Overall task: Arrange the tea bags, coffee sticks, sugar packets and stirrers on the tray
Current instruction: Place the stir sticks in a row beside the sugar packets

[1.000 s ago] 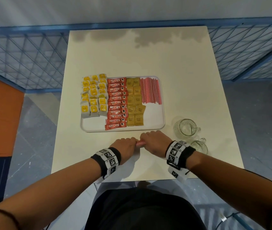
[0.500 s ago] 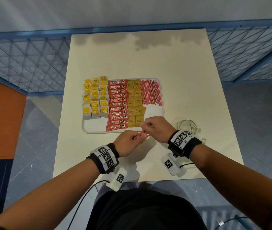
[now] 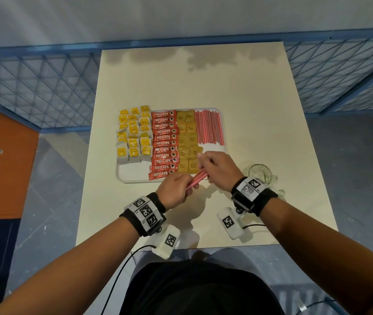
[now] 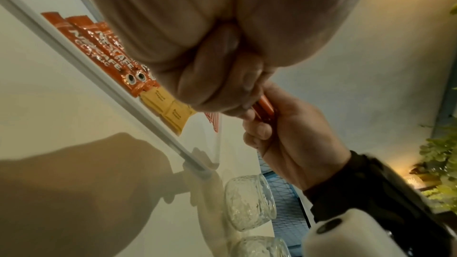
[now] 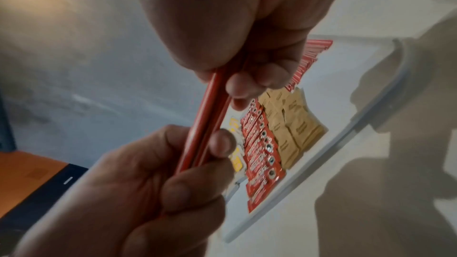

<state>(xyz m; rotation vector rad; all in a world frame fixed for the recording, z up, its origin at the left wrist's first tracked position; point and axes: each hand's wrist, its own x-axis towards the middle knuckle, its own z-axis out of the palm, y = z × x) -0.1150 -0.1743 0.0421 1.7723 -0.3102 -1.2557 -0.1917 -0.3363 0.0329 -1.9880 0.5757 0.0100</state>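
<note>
Both hands pinching a bundle of thin red plastic stirrers [image 3: 196,179], long axis slanting up-right toward the white rectangular tray's [image 3: 133,178] empty near-right corner, right hand [image 3: 217,170] nearer.

Cream tabletop [image 3: 260,123]; blue lattice railing [image 3: 44,87] behind it, pale wall beyond, grey floor, orange cabinet [image 3: 1,164] left, possibly drawers.

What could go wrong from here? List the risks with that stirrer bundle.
1. Both the left hand and right hand grip the loose red stirrers above the tray's near edge; a slip could scatter them.
2. Lowered here, they might knock the brown sugar packets out of line.
3. The right wrist hangs near the glass mug.
</note>
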